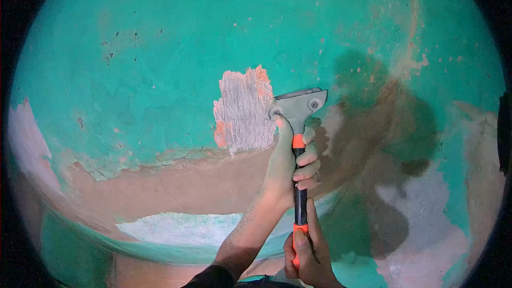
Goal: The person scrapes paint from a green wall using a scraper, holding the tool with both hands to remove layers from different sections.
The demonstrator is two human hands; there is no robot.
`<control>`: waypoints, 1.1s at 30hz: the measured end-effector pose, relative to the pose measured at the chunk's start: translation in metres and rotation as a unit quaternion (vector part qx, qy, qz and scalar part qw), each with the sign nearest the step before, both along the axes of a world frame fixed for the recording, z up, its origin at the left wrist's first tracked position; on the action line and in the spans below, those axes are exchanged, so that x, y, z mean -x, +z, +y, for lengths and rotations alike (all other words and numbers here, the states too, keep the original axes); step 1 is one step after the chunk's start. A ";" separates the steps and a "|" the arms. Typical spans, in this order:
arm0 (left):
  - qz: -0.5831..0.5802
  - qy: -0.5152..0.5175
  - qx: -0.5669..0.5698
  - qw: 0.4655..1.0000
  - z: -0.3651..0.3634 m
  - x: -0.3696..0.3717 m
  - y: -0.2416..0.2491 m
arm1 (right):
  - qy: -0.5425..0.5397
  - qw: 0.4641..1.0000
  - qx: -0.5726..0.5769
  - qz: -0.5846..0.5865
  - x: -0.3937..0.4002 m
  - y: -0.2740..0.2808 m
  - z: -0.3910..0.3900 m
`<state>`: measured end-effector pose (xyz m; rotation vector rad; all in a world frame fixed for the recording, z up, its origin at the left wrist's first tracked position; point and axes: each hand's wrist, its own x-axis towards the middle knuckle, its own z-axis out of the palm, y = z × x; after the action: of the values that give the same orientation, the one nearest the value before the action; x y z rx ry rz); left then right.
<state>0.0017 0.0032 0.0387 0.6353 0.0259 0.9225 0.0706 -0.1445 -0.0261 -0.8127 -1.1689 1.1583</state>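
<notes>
A long-handled scraper (300, 112) with a wide grey head and a black and orange handle leans up against the green painted wall (176, 48). My left hand (290, 162) is wrapped round the upper handle, its thumb pressed along the lower left of the head. Lower down, my right hand (309, 256) grips the orange end of the handle. The scraper's edge lies just right of a bared, pale grey patch (246, 109) with orange bits at its borders. Dust coats my left hand and forearm.
Below the green paint runs a bare brown band (176, 186), with a whitish patch (181, 228) under it. A dark shadow (394, 128) of the hands and tool falls on the right. More stripped, pale wall (426, 218) shows at lower right.
</notes>
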 end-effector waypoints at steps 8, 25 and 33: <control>-0.008 -0.016 -0.015 1.000 0.005 0.000 -0.002 | 0.023 0.992 0.094 -0.075 -0.003 0.013 0.004; 0.005 0.007 -0.017 1.000 0.000 0.000 0.009 | 0.025 0.988 0.115 -0.099 -0.006 0.029 0.004; -0.021 -0.003 -0.029 0.999 0.006 0.000 0.017 | 0.033 0.988 0.102 -0.106 -0.007 0.028 0.004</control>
<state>0.0013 0.0088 0.0558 0.6694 -0.0407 0.9323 0.0781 -0.1404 0.0014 -1.0818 -1.2736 1.2851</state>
